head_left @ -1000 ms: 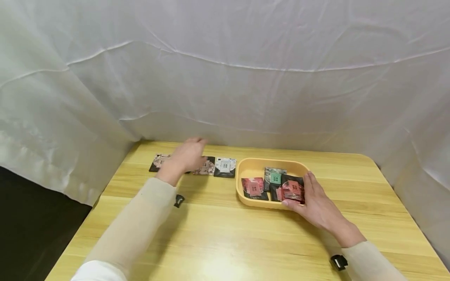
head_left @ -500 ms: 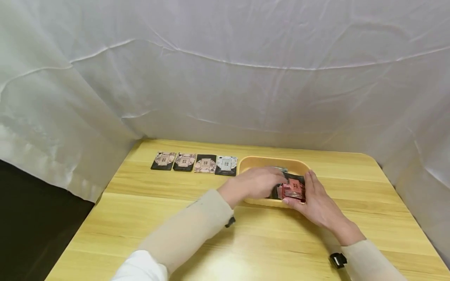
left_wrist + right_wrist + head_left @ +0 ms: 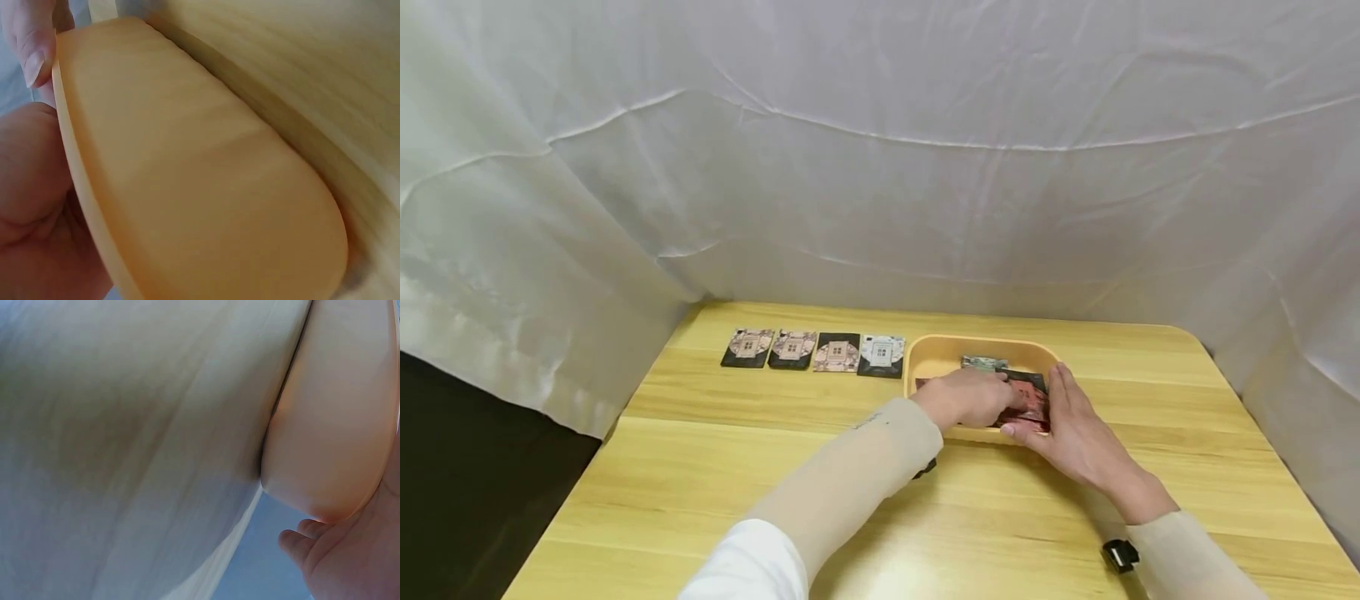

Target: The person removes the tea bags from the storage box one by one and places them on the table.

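Note:
My left hand (image 3: 973,395) reaches into a yellow plastic tray (image 3: 940,347), over its sachets. A finger touches a black sachet with a red label (image 3: 1027,395); the other fingertips are hidden, so I cannot tell whether they pinch anything. My right hand (image 3: 1086,442) holds the tray's right end, thumb at the front rim and fingers along the end wall. Behind the left hand a green-labelled sachet (image 3: 985,362) shows in part. The left wrist view shows the tray's outer wall (image 3: 200,169) beside the left hand (image 3: 37,200); the right wrist view shows the right hand (image 3: 356,556) against its end.
Left of the tray, a row of flat sachets lies on the wooden table (image 3: 700,467): several, with pinkish sachets (image 3: 748,347) at the left and a white-and-black sachet (image 3: 882,355) nearest the tray. A pale curtain (image 3: 880,208) hangs behind and along the sides.
My left hand has moved right from the row of sachets into the tray, then farther toward the red-labelled sachets. The right hand has stayed on the tray's right end.

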Motion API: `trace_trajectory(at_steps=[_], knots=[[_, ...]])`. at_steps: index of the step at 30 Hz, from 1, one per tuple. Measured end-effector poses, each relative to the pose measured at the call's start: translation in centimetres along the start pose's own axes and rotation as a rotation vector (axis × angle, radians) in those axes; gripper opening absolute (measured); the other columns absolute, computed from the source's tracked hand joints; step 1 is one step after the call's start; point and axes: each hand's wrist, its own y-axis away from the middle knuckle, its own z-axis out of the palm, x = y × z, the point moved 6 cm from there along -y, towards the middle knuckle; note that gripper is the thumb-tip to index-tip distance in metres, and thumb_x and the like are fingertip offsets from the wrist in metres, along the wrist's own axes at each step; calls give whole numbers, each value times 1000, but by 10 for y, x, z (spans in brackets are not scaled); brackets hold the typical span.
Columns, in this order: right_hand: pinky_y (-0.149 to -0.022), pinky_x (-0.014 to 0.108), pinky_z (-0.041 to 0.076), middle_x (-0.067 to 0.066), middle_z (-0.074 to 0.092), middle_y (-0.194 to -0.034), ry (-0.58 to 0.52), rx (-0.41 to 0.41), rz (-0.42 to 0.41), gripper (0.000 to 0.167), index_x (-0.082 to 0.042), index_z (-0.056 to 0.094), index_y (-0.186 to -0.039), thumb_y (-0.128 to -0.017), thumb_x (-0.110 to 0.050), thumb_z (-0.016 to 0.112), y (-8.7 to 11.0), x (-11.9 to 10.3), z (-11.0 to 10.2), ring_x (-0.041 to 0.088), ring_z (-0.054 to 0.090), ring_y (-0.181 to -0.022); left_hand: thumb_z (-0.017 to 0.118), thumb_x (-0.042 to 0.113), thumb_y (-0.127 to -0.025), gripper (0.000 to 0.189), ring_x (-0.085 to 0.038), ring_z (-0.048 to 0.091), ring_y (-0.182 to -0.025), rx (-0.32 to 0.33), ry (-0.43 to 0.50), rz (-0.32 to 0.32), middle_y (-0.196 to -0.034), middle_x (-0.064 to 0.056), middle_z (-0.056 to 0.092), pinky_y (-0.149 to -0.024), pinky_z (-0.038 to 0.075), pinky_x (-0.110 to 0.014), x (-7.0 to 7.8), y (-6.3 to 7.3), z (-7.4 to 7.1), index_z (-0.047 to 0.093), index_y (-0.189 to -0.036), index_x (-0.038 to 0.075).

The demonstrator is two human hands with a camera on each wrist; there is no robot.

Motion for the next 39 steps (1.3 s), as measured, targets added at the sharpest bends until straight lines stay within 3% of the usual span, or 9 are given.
trace_trajectory(at_steps=[5, 12, 15, 17, 21, 24, 30, 39], knots=[[-119, 74, 29, 36, -5, -171, 19, -14, 2, 125, 13, -2, -162, -96, -73, 58, 1, 1, -1, 61, 16, -154, 41, 33, -115, 44, -17, 28, -160, 12, -54, -11, -164, 11, 46, -130, 29, -37, -7, 7, 2, 49, -158, 40], [-119, 74, 29, 37, -6, -170, 28, -12, 7, 125, 14, -2, -162, -96, -73, 58, 2, 2, -3, 62, 16, -153, 38, 26, -115, 53, -16, 19, -163, -29, 48, -73, -171, 8, 36, -133, 21, -37, -18, 21, 8, 31, -166, 40], [-118, 74, 30, 38, -3, -170, 29, -5, 11, 125, 15, -1, -162, -96, -73, 58, 2, 3, -4, 63, 18, -152, 41, 22, -114, 55, -16, 24, -162, -15, 22, -80, -170, 6, 37, -131, 26, -36, -20, 23, 5, 32, -166, 39], [-118, 74, 30, 39, -3, -170, 29, -5, 11, 124, 15, -1, -162, -96, -72, 59, 3, 4, -5, 63, 18, -152, 45, 21, -113, 51, -16, 38, -155, 30, -3, -81, -163, 5, 49, -126, 37, -35, -21, 22, 0, 43, -161, 38], [-120, 74, 28, 39, -4, -170, 27, -7, 11, 124, 15, -2, -161, -97, -72, 58, 3, 4, -6, 63, 16, -153, 54, 18, -108, 37, -14, 63, -127, 173, 9, -73, -135, 6, 70, -105, 55, -32, -20, 16, -14, 66, -141, 31], [-120, 74, 28, 39, -5, -169, 25, -6, 8, 124, 15, -2, -161, -97, -72, 57, 4, 5, -6, 63, 15, -153, 57, 25, -108, 31, -13, 65, -121, 234, 20, -69, -129, 7, 70, -104, 54, -31, -17, 8, -22, 68, -136, 26], [-119, 74, 29, 37, -7, -170, 26, -19, 9, 123, 14, -4, -162, -97, -73, 56, 3, 2, -4, 62, 14, -153, 60, 53, -104, 57, -16, 52, -143, 227, -27, -105, -154, 5, 57, -123, 39, -32, -11, -13, -22, 53, -155, 26], [-119, 73, 30, 37, -6, -170, 25, -21, 13, 126, 13, -5, -162, -96, -76, 55, 1, -1, 1, 62, 16, -153, 68, 63, -95, 64, -14, 60, -127, 207, -27, -133, -141, 7, 64, -107, 53, -31, -12, -27, -12, 58, -146, 26]])
